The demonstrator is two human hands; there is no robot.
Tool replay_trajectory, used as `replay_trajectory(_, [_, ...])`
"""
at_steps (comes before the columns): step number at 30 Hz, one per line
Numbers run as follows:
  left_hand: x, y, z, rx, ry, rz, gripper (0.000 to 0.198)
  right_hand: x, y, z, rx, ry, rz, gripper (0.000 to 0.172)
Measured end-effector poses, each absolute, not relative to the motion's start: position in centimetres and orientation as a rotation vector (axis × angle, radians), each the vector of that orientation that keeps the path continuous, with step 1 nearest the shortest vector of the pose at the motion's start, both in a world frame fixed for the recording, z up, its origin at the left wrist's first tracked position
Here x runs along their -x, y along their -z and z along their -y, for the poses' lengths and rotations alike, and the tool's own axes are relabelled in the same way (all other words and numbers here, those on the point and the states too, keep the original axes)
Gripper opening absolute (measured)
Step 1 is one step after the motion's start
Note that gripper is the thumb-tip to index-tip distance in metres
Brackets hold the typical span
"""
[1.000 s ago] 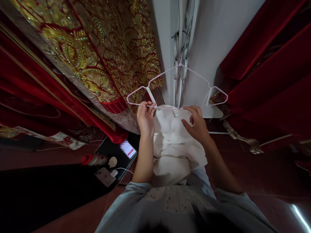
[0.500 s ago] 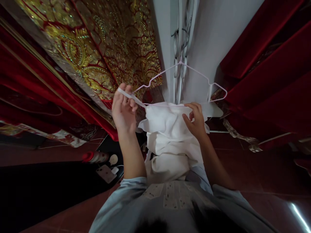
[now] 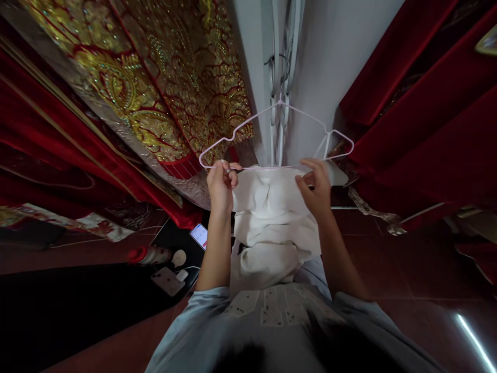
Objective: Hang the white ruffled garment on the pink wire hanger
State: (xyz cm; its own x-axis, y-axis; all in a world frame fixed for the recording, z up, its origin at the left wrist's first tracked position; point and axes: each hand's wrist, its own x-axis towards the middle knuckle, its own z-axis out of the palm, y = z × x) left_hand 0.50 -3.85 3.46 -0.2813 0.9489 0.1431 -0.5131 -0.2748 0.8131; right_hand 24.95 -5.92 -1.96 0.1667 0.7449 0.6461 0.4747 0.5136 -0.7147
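Note:
A thin pale pink wire hanger [image 3: 254, 120] hangs from a hook on the white wall in front of me. A white garment [image 3: 272, 217] droops from its lower bar down to my chest. My left hand [image 3: 219, 185] is closed in a pinch on the garment's left top edge at the hanger's bar. My right hand [image 3: 318, 189] grips the garment's right top edge, fingers curled, just under the bar. A white strap [image 3: 325, 146] runs over the hanger's right shoulder.
A red and gold embroidered dress [image 3: 155, 88] hangs at the left; red velvet garments [image 3: 419, 114] hang at the right. On a dark surface at lower left lie a lit phone [image 3: 199, 235], a red-capped bottle [image 3: 149, 255] and a second phone with a charger [image 3: 169, 280]. The floor is reddish tile.
My left hand, which had pulled a strap up and to the left off the hanger, has come back down to the bar's left end. The right hand rose slightly to the bar.

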Motion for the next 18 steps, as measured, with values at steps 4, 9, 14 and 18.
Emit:
replay_trajectory(4, [-1.3, -3.5, 4.0, -0.76, -1.773, -0.838, 0.044, -28.1, 1.9, 4.3, 1.193, -0.117, 1.2, 0.04])
replay_trajectory(9, [-1.5, -3.5, 3.9, -0.798, -1.791, -0.874, 0.045, -30.7, 0.4, 2.7, 1.199, -0.294, 1.417, 0.019])
replay_trajectory(14, [-1.4, -3.3, 3.5, -0.824, -1.791, -0.896, 0.048, -30.3, -1.7, 1.5, 1.096, -0.435, 1.456, 0.029])
replay_trajectory(18, [-0.9, -3.2, 3.6, -0.837, -1.741, -0.895, 0.051, -31.6, -2.5, -0.7, 1.08, -0.279, 1.193, 0.049])
